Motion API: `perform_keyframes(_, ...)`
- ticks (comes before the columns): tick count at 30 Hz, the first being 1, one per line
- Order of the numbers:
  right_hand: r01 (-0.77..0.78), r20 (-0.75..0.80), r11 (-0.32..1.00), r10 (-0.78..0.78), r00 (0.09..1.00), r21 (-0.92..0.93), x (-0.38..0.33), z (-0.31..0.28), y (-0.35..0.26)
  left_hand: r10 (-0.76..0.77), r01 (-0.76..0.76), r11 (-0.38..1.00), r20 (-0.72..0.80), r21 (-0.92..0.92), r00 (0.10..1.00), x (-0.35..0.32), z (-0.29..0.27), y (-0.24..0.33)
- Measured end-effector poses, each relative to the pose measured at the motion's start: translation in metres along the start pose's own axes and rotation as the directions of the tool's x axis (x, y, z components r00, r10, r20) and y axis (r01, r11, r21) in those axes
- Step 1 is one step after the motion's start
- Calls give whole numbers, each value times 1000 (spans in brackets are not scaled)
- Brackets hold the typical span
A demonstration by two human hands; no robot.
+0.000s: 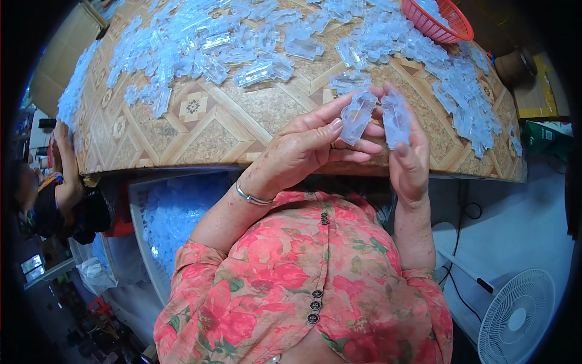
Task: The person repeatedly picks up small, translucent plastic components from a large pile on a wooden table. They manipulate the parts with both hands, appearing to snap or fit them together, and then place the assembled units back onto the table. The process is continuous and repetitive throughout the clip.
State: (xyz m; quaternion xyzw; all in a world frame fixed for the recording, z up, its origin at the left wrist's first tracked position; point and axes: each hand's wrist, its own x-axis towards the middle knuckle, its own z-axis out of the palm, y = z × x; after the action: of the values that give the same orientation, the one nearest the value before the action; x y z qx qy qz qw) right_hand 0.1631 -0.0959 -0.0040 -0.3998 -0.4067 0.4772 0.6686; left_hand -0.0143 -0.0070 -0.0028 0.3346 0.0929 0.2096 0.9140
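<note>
Just above the table's near edge, my left hand (312, 136) pinches a clear plastic piece (357, 116) between thumb and fingers. A second clear plastic piece (396, 120) of similar shape rests against the fingers of my right hand (412, 151), with the thumb at its lower end. The two pieces are held side by side, tilted, with a small gap between them. Beyond my hands another loose clear piece (350, 82) lies on the patterned tabletop (230, 136).
Heaps of clear plastic pieces (200, 42) cover the table's far side, with more at the right. A red basket (445, 30) stands at the far right. Below the table sits a white crate (140, 224) of pieces. A white fan (515, 318) is lower right; another person's arm (68, 158) reaches in at left.
</note>
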Motion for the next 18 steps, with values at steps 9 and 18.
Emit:
perform_keyframes(9,7,63,991,-15,998,132,0,-19,11,15,-13,994,-22,109,1000,-4,7,2)
perform_keyframes(18,205,118,651,-176,977,-730,-2,-1,7,85,-65,959,-59,276,995,-4,0,-7)
